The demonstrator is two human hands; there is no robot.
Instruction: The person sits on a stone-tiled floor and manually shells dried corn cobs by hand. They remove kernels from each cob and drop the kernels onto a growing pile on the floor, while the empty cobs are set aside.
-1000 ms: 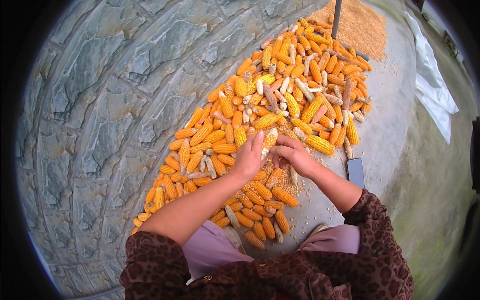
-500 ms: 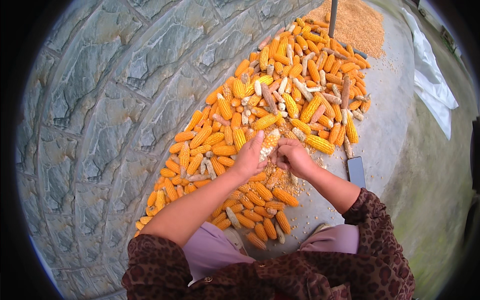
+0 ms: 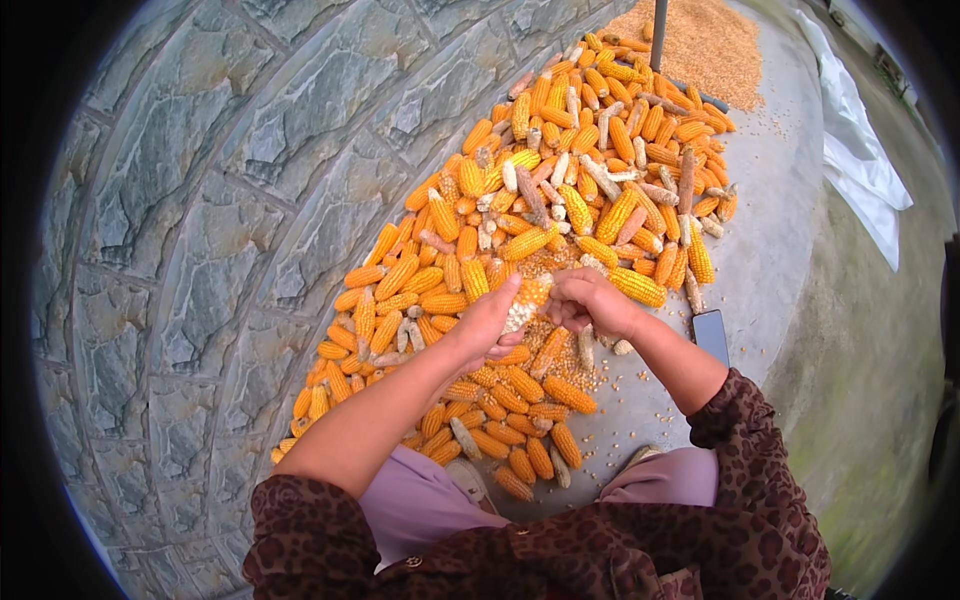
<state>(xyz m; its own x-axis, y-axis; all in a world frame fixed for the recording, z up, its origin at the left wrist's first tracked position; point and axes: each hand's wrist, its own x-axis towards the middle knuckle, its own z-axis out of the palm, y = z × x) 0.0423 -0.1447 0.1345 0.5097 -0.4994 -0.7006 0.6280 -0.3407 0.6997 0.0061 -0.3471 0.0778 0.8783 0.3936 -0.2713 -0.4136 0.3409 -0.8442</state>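
My left hand (image 3: 486, 326) is closed round a partly shelled corn cob (image 3: 524, 306), tilted over the pile. Its upper part keeps orange-yellow kernels, while the lower part shows pale and bare. Close by the cob's right side, my right hand (image 3: 590, 303) has its fingers curled in; whether they touch the cob or hold kernels is hidden. Loose kernels (image 3: 540, 262) lie beneath and around both hands. Whole orange corn cobs (image 3: 570, 394) spread below and beyond them.
Stripped cobs lie among the heap. A stone wall (image 3: 200, 250) runs along the left. To the right are a dark flat slab-like object (image 3: 711, 338) and white sheeting (image 3: 858, 150). An upright grey pole (image 3: 659, 35) stands before a kernel mound (image 3: 710, 50) at the back.
The cob and my left hand have shifted slightly left and down. My right hand has turned a little at the cob's side. The whole view has shifted slightly.
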